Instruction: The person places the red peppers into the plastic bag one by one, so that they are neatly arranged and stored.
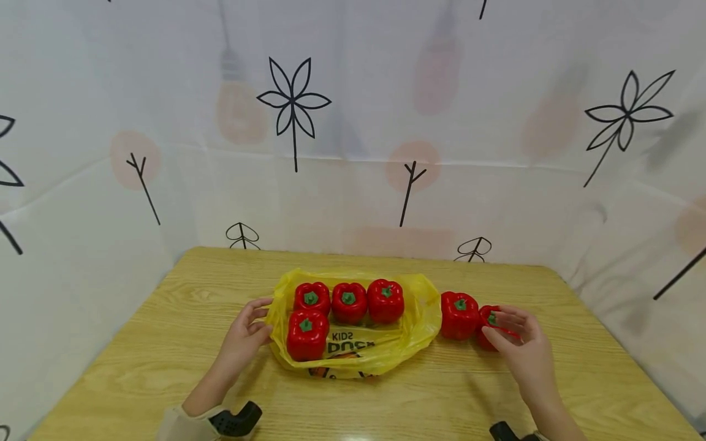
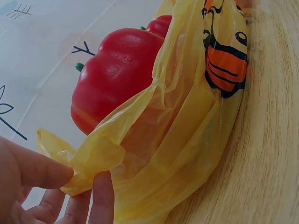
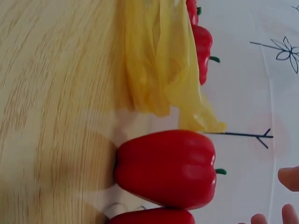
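A yellow plastic bag (image 1: 380, 361) with black lettering and an orange print lies with its mouth spread wide. Several red bell peppers (image 1: 307, 335) with green stems sit inside it. My left hand (image 1: 245, 337) pinches the bag's left edge; in the left wrist view, thumb and fingers meet on the thin yellow film. Outside the bag, to its right, a large red pepper (image 1: 459, 315) stands beside a second pepper (image 1: 486, 340). My right hand (image 1: 526, 352) is at that second pepper, fingers spread and partly covering it. The right wrist view has its fingertips (image 3: 290, 178) apart from the peppers.
Everything rests on a wooden table (image 1: 176, 343). Behind it hangs a pale cloth (image 1: 353, 202) printed with line-drawn flowers and leaves. Each wrist wears a black device, such as the left strap (image 1: 236, 419).
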`<state>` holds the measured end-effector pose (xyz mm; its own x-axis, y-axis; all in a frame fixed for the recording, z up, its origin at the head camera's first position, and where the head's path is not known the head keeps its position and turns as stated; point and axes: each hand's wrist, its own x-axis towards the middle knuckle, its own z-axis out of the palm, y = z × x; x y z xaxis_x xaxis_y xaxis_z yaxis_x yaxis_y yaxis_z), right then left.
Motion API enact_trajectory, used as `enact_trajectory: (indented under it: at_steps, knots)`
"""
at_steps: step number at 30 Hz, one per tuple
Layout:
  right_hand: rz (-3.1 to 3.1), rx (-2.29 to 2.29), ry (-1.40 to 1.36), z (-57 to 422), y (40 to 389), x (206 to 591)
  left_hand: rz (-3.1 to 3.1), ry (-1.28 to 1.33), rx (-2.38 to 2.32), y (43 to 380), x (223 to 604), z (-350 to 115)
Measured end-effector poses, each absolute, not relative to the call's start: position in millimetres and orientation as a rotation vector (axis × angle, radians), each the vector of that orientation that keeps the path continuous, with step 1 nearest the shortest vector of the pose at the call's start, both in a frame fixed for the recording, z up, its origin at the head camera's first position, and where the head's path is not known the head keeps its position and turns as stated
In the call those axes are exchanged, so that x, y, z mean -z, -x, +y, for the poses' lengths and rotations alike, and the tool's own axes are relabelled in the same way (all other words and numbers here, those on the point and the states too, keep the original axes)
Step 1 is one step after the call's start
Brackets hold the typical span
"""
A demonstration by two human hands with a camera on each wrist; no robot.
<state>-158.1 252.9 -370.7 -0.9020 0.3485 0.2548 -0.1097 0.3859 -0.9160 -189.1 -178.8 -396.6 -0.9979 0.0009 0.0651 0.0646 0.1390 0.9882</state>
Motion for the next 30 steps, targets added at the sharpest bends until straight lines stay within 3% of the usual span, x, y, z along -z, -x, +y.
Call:
enact_trajectory:
  at_steps: [4, 13, 30]
  knots:
    - [-2.231, -1.517, 0.240, 264.0, 163.2, 377.4, -2.335, 0.067, 2.027, 188.7, 396.4, -178.8]
    - [-2.163, -1.563, 0.273, 324.4, 201.2, 440.8, -2.334, 0.071, 2.022, 189.5, 397.1, -179.1]
    - [-2.329, -1.390, 0.417, 337.7, 207.4, 449.6, -2.315, 0.077, 2.035, 191.7, 399.8, -178.8]
